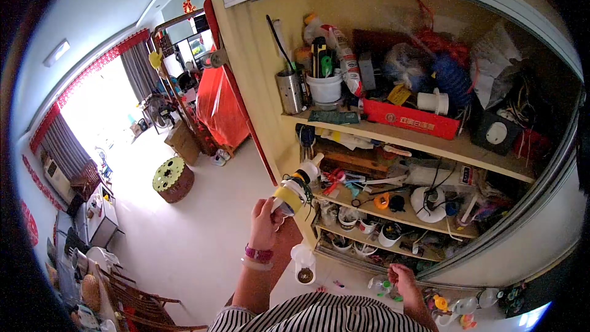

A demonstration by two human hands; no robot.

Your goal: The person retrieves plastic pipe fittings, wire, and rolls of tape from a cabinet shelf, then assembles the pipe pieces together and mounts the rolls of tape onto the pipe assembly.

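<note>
My left hand [267, 220], with a dark red band and a pale bangle at the wrist, is closed around a bundle of tape rolls [294, 192]. The bundle shows yellow, white and black rolls with dark wire about them, and it is held up before the left edge of the cupboard shelves [381, 204]. My right hand [401, 275] hangs low in front of the bottom shelf, its fingers curled; whether anything is inside them is too small to tell.
Tools, cups and a red box [409, 119] fill the cupboard shelves. On the floor below lie a white container [303, 264] and several plastic bottles [467, 305]. A round green-topped stool [173, 179] stands farther left, and a wooden chair [138, 304] at lower left.
</note>
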